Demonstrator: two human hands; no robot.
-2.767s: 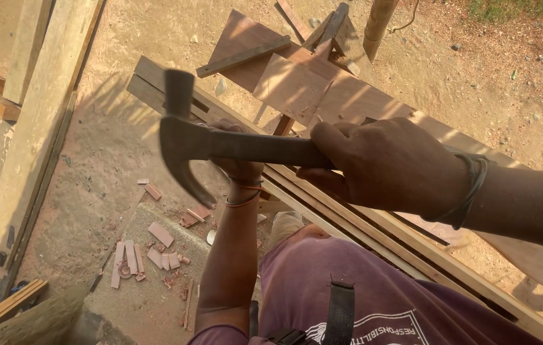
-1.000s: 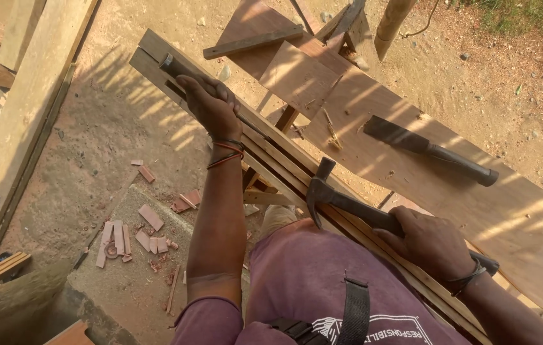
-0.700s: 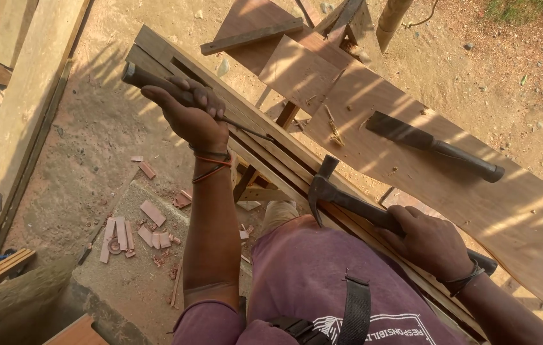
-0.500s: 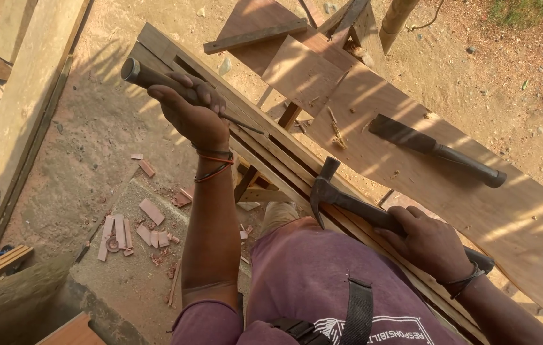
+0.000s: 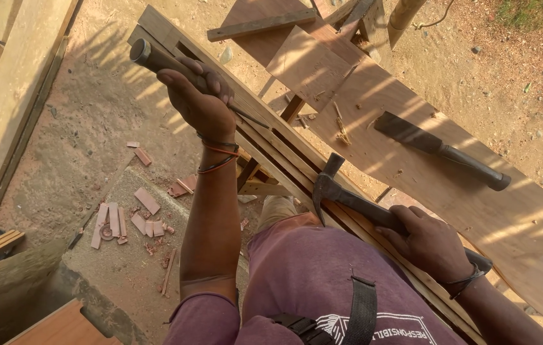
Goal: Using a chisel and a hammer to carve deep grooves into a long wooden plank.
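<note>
**Chisel raised in the left hand, hammer at rest in the right**

The left hand (image 5: 200, 102) is closed around a chisel (image 5: 185, 75), held up over the stacked wooden slats (image 5: 271, 144). The chisel's long axis runs from about ten o'clock to four o'clock: its rounded dark handle end points up-left toward ten o'clock, and the thin metal blade comes out of the fist toward four o'clock, its tip close above the slats. Whether the tip touches the wood cannot be told.

The right hand (image 5: 430, 246) is wrapped around the handle of a claw hammer (image 5: 348, 198). The hammer lies along the slats, its axis also close to ten-to-four, with the head at the ten o'clock end and the claw curving down toward the person's lap.

A second, broader chisel (image 5: 441, 150) lies loose on the plank surface (image 5: 412, 185), at about two o'clock from the hammer head, well apart from both hands. Its flat blade points toward ten o'clock and its dark handle toward four o'clock.

On the concrete slab (image 5: 124, 268) below, at about eight o'clock from the left hand, small reddish wood offcuts (image 5: 118, 220) lie scattered. No packages or signs show on the bench; the only print is a white emblem on the purple shirt (image 5: 310, 281), at the bottom edge of the view.
</note>
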